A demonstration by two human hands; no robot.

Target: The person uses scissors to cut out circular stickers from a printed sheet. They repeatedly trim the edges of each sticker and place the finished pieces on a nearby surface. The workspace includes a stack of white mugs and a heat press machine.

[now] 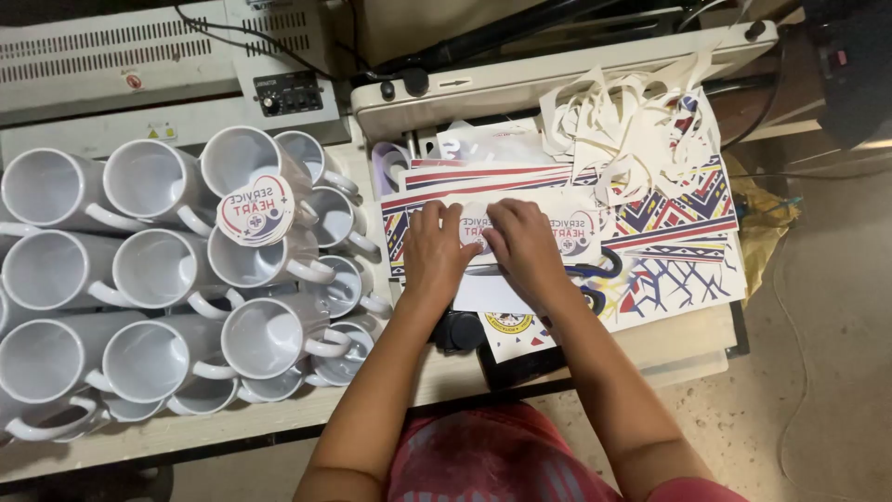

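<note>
I sit at a pale wooden worktable (pixel 279 418) whose front edge runs beneath me. A speckled beige concrete floor (pixel 818 372) spreads to my right, dim under warm indoor light, and a cream metal laminating machine (pixel 111 65) stands at the back.

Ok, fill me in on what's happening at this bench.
A person presses both hands, left hand and right hand, onto a printed paper strip lying on a pile of patterned sheets. To their left stand stacked white mugs, one capped with a round printed cutout. Paper trimmings lie behind the sheets.
</note>
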